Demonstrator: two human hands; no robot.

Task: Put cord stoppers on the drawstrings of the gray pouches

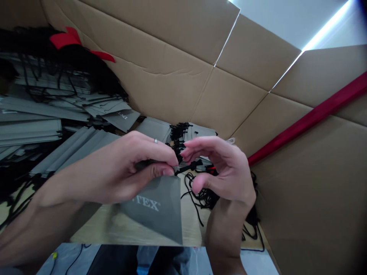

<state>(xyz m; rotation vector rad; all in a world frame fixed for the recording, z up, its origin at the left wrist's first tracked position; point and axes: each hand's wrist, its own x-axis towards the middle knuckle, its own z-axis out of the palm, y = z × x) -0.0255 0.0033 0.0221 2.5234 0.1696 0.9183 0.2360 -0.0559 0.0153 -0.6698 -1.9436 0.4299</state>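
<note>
My left hand (137, 168) pinches the top corner of a flat grey pouch (163, 202) between thumb and fingers. White letters, partly covered by the hand, show on the pouch, which hangs down over the table's front edge. A knotted black cord (190, 167) sticks out from that corner toward the right. Curved around the cord's end, my right hand (223, 168) has its thumb and fingers apart, with nothing between them that I can see.
Grey pouches (77, 149) with black cords lie in piles on the left. Another stack of pouches (156, 128) stands behind my hands. Loose black cords (205, 196) lie on the wooden table (114, 225). Cardboard walls (160, 46) enclose the back and right, crossed by a dark red strip (309, 118).
</note>
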